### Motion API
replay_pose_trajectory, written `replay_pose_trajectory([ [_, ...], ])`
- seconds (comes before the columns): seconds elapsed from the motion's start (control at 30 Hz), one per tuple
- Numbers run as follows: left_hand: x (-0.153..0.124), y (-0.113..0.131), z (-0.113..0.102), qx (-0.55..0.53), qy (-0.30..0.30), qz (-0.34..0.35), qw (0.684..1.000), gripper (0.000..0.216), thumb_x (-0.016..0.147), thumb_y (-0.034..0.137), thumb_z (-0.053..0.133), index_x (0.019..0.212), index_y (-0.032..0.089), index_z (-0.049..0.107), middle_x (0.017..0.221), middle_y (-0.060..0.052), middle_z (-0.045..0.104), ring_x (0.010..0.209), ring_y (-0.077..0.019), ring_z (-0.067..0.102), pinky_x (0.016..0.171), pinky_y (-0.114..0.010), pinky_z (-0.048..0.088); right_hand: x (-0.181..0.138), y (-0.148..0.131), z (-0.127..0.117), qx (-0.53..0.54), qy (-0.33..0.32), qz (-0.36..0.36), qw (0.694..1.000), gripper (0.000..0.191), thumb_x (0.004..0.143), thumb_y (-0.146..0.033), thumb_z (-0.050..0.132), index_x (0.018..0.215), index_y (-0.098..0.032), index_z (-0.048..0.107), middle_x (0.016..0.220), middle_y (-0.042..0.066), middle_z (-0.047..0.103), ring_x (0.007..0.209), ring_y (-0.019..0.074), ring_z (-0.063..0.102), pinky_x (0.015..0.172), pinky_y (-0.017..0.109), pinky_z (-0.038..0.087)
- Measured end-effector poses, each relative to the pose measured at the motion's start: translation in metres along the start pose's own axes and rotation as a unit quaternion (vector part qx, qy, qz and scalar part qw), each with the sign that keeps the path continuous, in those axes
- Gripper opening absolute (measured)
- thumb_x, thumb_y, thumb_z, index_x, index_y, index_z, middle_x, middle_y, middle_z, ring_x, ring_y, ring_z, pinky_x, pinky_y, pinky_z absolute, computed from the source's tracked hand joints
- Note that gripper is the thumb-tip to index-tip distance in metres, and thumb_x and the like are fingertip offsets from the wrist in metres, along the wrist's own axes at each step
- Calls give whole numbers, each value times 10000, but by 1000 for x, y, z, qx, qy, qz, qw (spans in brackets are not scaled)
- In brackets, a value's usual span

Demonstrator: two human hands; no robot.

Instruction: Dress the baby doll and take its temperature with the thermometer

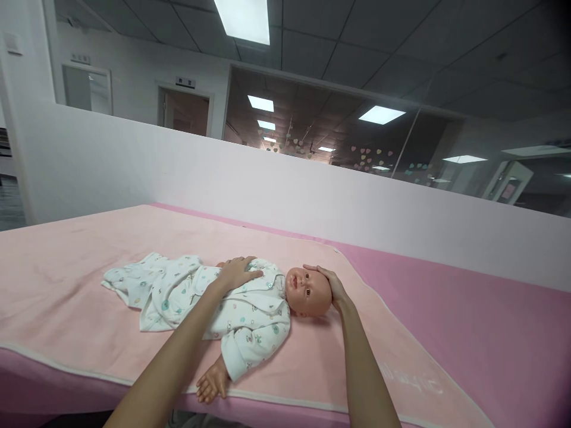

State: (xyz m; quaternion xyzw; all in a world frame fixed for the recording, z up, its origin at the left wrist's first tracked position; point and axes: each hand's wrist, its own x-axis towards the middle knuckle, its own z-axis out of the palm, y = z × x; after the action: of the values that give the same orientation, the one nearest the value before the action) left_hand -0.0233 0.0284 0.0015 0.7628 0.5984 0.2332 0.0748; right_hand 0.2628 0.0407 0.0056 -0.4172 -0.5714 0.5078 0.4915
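Note:
A baby doll (307,291) lies on its back on a pink pad, its head to the right. It wears a white printed jacket (254,318) and matching white printed trousers (165,291). My left hand (236,274) rests flat on the doll's chest, fingers stretched out over the jacket. Against the top of the doll's head lies my right hand (331,282), curved along it with the fingers extended. One doll arm reaches toward the near edge, its bare hand (214,380) showing below the cuff. The doll's other hand is mostly hidden behind my left hand.
The peach-pink pad (80,261) with a pale trimmed edge covers much of a darker pink surface (491,315). Behind it runs a low white wall (267,184) topped by a glass window (312,131). Doorways (185,110) and ceiling lights show beyond.

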Motion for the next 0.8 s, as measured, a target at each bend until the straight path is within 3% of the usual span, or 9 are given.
replay_pose_trajectory([
  [0.1, -1, 0, 0, -1, 3, 0, 1000, 651, 696, 664, 346, 1215, 278, 421, 1168, -86, 534, 1099, -298, 449, 910, -437, 311, -1, -1, 3, 12, 38, -12, 999, 363, 700, -377, 537, 995, -183, 625, 1109, 47, 593, 1052, 195, 524, 891, 292, 407],
  [0.3, -1, -1, 0, -4, 12, 11, 1000, 647, 699, 656, 346, 1215, 274, 423, 1171, -80, 537, 1103, -284, 448, 913, -431, 312, -3, -5, 0, -37, -4, 33, 999, 366, 694, -414, 540, 904, -138, 655, 965, 74, 652, 898, 219, 595, 804, 302, 440],
  [0.43, 0, -2, 2, -3, 13, -40, 999, 612, 721, 624, 331, 1216, 275, 425, 1219, -84, 508, 1129, -302, 425, 923, -479, 285, 3, -5, -3, -88, 137, 0, 987, 374, 704, -424, 511, 884, -129, 656, 934, 79, 657, 866, 213, 598, 764, 289, 434],
  [0.5, 1, -3, 3, -3, 19, -81, 996, 599, 739, 590, 328, 1221, 248, 427, 1235, -100, 496, 1128, -312, 428, 916, -488, 289, 3, -10, 1, -181, 284, -55, 940, 333, 731, -386, 468, 837, -134, 658, 868, 91, 664, 829, 214, 595, 737, 294, 423],
  [0.57, 0, -4, 4, -11, 33, -106, 994, 588, 749, 555, 343, 1218, 213, 438, 1239, -116, 490, 1115, -310, 444, 912, -471, 305, 1, -16, 12, -296, 420, -168, 841, 311, 771, -339, 410, 802, -144, 650, 827, 102, 659, 798, 214, 582, 713, 302, 406],
  [0.6, 0, -4, 4, -19, 43, -110, 993, 578, 751, 537, 356, 1212, 199, 447, 1239, -121, 490, 1107, -305, 454, 912, -459, 313, -2, -19, 21, -344, 454, -246, 785, 303, 788, -312, 388, 785, -147, 642, 807, 102, 655, 779, 210, 573, 699, 302, 398],
  [0.67, -2, -3, 3, -46, 77, -97, 991, 545, 753, 496, 392, 1196, 187, 465, 1231, -121, 497, 1097, -289, 469, 926, -438, 313, -8, -21, 47, -415, 419, -406, 698, 278, 806, -259, 376, 714, -154, 617, 717, 88, 636, 704, 188, 550, 655, 291, 381],
  [0.73, -5, 0, 1, -98, 122, -37, 987, 497, 746, 447, 443, 1178, 204, 485, 1223, -91, 510, 1103, -262, 468, 955, -410, 299, -14, -14, 78, -481, 285, -521, 645, 270, 799, -222, 403, 582, -177, 556, 565, 46, 566, 580, 150, 492, 589, 270, 346],
  [0.8, -7, 4, -1, -187, 136, 55, 971, 460, 735, 394, 488, 1159, 216, 505, 1179, -60, 549, 1078, -228, 489, 946, -360, 331, -19, -2, 109, -524, 150, -583, 603, 297, 793, -206, 407, 507, -192, 485, 460, 4, 468, 489, 123, 410, 529, 258, 293],
])
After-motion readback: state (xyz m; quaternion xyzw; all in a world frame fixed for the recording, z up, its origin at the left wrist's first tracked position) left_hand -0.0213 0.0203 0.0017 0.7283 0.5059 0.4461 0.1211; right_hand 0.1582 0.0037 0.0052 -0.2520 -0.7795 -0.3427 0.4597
